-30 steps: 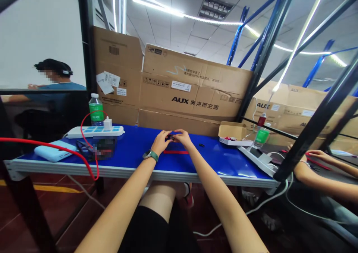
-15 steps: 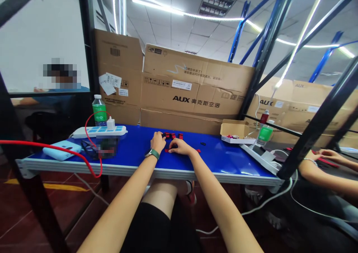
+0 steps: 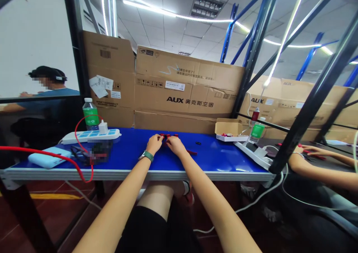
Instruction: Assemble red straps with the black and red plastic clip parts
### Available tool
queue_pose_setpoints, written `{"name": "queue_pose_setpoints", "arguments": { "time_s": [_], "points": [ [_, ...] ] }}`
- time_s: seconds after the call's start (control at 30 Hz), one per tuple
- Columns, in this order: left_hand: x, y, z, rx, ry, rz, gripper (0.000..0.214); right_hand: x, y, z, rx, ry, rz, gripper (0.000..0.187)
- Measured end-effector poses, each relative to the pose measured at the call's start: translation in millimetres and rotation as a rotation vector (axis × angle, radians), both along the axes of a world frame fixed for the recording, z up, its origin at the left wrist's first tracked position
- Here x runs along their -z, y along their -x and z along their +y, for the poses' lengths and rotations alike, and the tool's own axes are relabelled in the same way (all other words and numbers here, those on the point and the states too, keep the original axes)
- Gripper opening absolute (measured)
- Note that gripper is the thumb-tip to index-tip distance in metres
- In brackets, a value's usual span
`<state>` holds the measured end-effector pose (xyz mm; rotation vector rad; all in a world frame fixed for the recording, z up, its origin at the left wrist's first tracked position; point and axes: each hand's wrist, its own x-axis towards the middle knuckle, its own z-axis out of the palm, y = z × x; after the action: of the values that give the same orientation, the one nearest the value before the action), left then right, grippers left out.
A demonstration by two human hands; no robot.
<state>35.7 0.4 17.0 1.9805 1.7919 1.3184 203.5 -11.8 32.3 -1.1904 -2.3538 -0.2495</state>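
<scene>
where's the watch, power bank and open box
watch [image 3: 150, 156], head view, green strap
power bank [image 3: 48, 159], head view, top face
open box [image 3: 228, 128], head view, raised lid

On the bench: one left hand [image 3: 153, 144], one right hand [image 3: 175, 145]; one left power strip [image 3: 89, 136], one right power strip [image 3: 253, 155]; one left water bottle [image 3: 90, 113], one right water bottle [image 3: 257, 131]. Also one power bank [image 3: 47, 158]; one small carton [image 3: 228, 129]; one seated co-worker [image 3: 47, 85].
</scene>
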Motion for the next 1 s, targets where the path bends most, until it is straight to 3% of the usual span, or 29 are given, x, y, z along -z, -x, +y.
{"name": "queue_pose_setpoints", "arguments": {
  "time_s": [0.1, 0.27, 0.57, 0.87, 1.0],
  "points": [
    [-2.3, 0, 1, 0.109, -0.043, -0.046, 0.030, 2.8, -6, 5, 0.025, -0.079, 0.238, 0.013],
    [-2.2, 1, 0, 0.114, -0.009, -0.131, 0.031, 7.5, -5, 10, -0.006, -0.099, 0.440, 0.012],
    [6.6, -1, 7, 0.309, -0.032, 0.043, 0.033, 5.2, -6, 6, 0.087, -0.040, 0.343, 0.010],
    [-3.3, -6, -12, 0.182, -0.064, 0.346, 0.029, 5.8, -5, 6, 0.080, 0.018, 0.272, 0.011],
    [-3.0, -12, -20, 0.186, -0.060, 0.510, 0.035, 9.2, -5, 11, 0.031, 0.015, 0.367, 0.010]
  ]
}}
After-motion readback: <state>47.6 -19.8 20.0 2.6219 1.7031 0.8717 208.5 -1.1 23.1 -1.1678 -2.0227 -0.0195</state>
